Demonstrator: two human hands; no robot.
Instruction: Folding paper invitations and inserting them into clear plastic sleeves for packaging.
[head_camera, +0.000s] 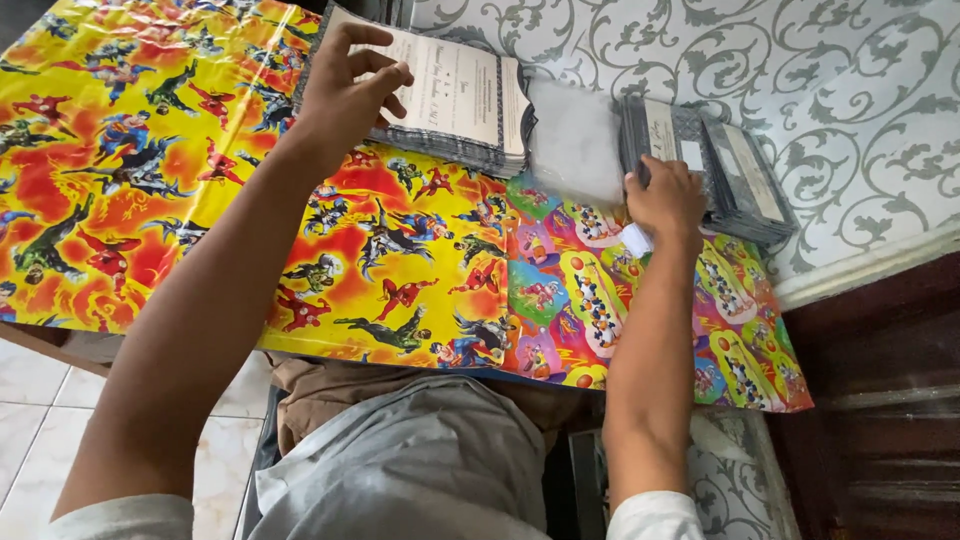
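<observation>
My left hand (350, 85) hovers with fingers spread over a stack of grey-bordered printed cards (460, 100), touching the top card's left edge. My right hand (665, 200) presses on a clear plastic sleeve (575, 140) beside a second grey stack of cards (700, 165), and a small white piece (636, 240) shows under its palm. Both stacks lie at the far edge of bright cartoon wrapping paper (400, 250).
A second, multicoloured cartoon sheet (640, 300) covers the right part of the surface. Behind lies a grey-and-white floral covering (820, 90). Dark wooden furniture (880, 380) stands at right; pale floor tiles (30, 400) at left. My lap in grey cloth (420, 460) is below.
</observation>
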